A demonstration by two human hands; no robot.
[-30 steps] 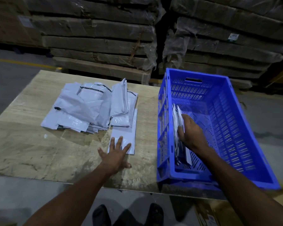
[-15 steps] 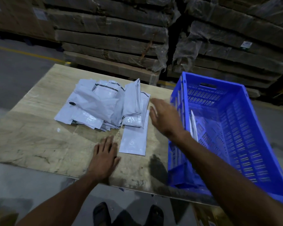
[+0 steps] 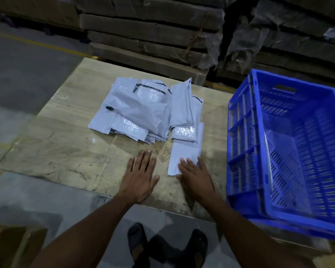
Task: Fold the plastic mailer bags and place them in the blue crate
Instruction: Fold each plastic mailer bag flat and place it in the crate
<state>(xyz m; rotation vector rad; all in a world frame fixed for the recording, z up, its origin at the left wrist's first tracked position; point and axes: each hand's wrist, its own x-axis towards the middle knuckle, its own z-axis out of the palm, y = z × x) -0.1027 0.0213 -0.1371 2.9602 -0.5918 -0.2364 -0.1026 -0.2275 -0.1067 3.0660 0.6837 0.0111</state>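
A loose pile of grey mailer bags (image 3: 149,111) lies mid-worktop (image 3: 66,151). One flat mailer (image 3: 184,155) lies nearer, under the right hand's (image 3: 196,176) spread fingertips. The left hand (image 3: 140,176) rests flat and empty on bare worktop. The blue crate (image 3: 244,144) overhangs the near right edge, its contents blurred.

Dim, softly blurred, edges warped

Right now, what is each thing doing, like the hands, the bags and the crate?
Left hand: flat on the table, holding nothing.
Right hand: open, fingertips on the single bag.
Single bag: flat, apart from the pile.
Pile: loose, messy.
Crate: open-topped, a few bags inside.
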